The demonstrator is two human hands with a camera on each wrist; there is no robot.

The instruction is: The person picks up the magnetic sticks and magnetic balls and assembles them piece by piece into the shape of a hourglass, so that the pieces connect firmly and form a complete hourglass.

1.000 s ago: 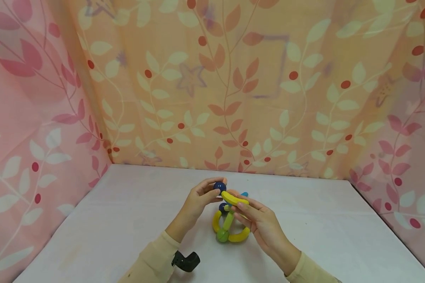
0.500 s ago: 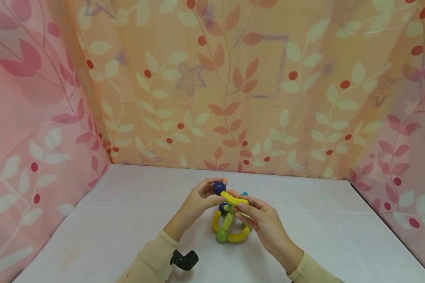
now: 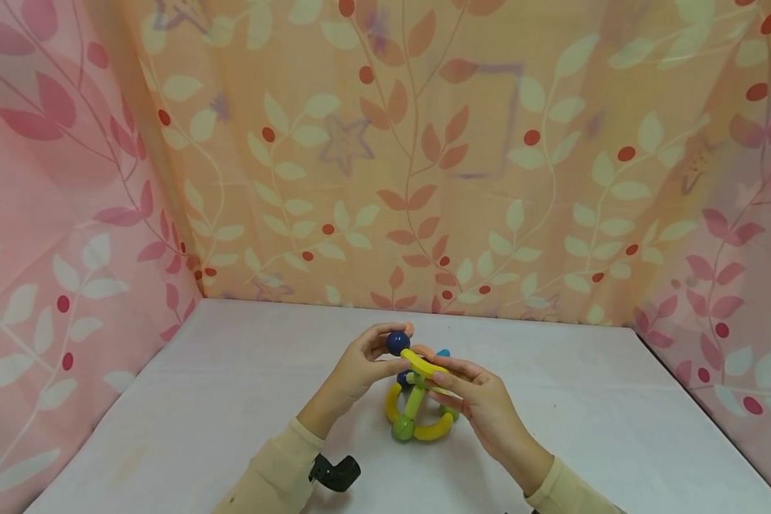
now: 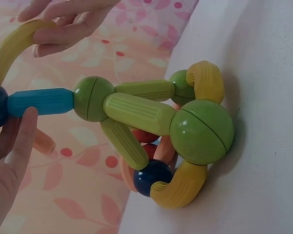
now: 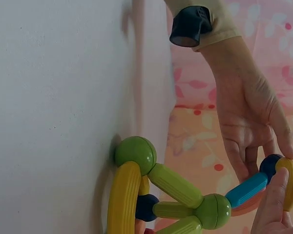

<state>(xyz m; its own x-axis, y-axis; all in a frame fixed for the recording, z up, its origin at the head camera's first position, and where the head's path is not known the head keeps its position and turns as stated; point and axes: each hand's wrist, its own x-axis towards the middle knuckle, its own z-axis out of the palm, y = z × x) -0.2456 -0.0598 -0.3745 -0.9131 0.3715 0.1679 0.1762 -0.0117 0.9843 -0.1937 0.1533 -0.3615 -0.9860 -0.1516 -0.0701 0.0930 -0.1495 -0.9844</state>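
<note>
A magnetic stick-and-ball structure stands on the white table, with green balls, green sticks and curved yellow sticks at its base. From its upper green ball rises a blue stick with a dark blue ball on top. My left hand holds this top around the ball, its thumb lower down by the blue stick. The right hand pinches the free end of a curved yellow stick, whose other end touches the dark blue ball. Part of the structure is hidden behind my right hand.
The white table spreads around the structure. A black device sits at the left cuff. Patterned cloth closes off the back and both sides. Orange pieces show behind the yellow stick.
My left thumb has slid down off the front of the dark blue ball. The right hand's end of the yellow stick has shifted slightly left and down. The base has stayed put.
</note>
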